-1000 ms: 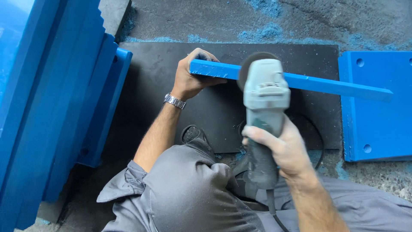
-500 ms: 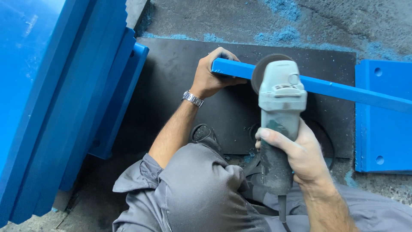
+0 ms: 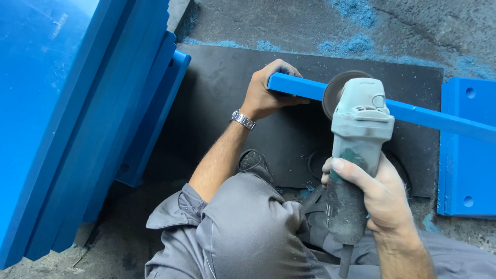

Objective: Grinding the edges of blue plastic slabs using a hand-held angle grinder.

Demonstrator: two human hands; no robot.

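Head view, looking straight down over bent knees in grey work trousers (image 3: 248, 227). Left hand (image 3: 268, 90) is reaching forward across the black mat (image 3: 217, 103) and gripping the near-left end of a long blue bar (image 3: 429, 118); fingers are curled together over the bar's top edge, thumb tucked under on the near side, so the hand is clamping it in place. A metal wristwatch (image 3: 243, 120) is sitting on that wrist, sleeve pushed back to the elbow.

Right hand (image 3: 374, 194) is wrapping around the dark, dusty body of an angle grinder (image 3: 356, 150); fingers are pressed close together round the handle, thumb lying across the top. Grinder's pale grey-green head is pointing away from the person, and its disc (image 3: 336, 90) is meeting the blue bar just right of the left hand. Whether the disc is spinning cannot be told. A cable is trailing from the grinder's near end down between the legs.

Blue bar is running from mid-frame out to the right edge, slanting slightly nearer as it goes, lying over the black mat and crossing above a flat blue plate with holes (image 3: 467, 170) at far right. Tall blue panels (image 3: 77, 129) are leaning along the left side, well apart from the hands. Blue dust (image 3: 356, 44) is lying scattered on the grey concrete floor (image 3: 413, 26) beyond the mat's far edge.
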